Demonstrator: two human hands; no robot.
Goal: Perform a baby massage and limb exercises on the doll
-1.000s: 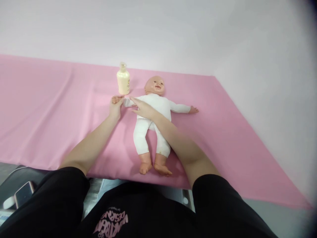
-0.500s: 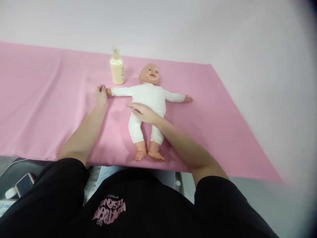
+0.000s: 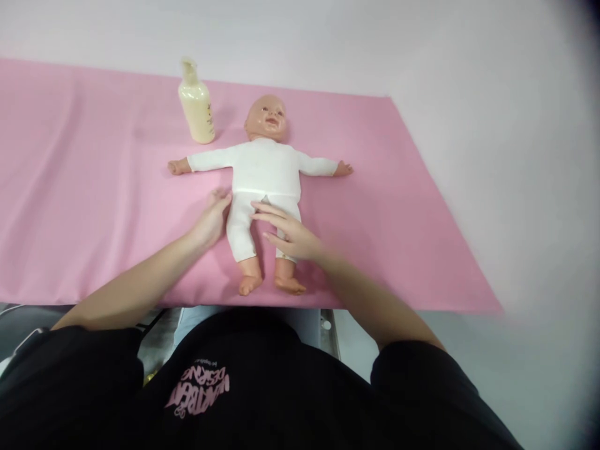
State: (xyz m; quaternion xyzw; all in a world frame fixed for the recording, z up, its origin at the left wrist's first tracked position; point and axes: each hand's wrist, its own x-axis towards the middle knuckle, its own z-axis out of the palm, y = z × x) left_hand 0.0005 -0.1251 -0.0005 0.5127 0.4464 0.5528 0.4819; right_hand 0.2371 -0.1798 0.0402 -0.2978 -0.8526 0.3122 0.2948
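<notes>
White wall (image 3: 445, 62) fills the upper part of the view and runs down its right side. Pink cloth (image 3: 107, 206) covers the surface before it, with soft folds toward the left. A black shirt (image 3: 290, 387) on the person takes up the bottom. On the cloth lies a baby doll (image 3: 267, 165), face up, its head toward the wall and its bare feet near the cloth's front edge. Its torso, arms and legs are white, and both arms stretch out sideways. The right hand (image 3: 289, 234) is over the doll's upper legs, fingers loosely spread and open, the thumb held apart. The left hand (image 3: 212, 219) is just beside the doll's hip, on the left of the view; its fingers are bent and partly hidden, so whether they press or grip the doll I cannot tell. A cream bottle (image 3: 197, 112) stands near the doll's head, behind the outstretched arm on that side. Pink lettering (image 3: 199, 390) marks the shirt. Smallest is the bottle's pump top (image 3: 189, 70).
</notes>
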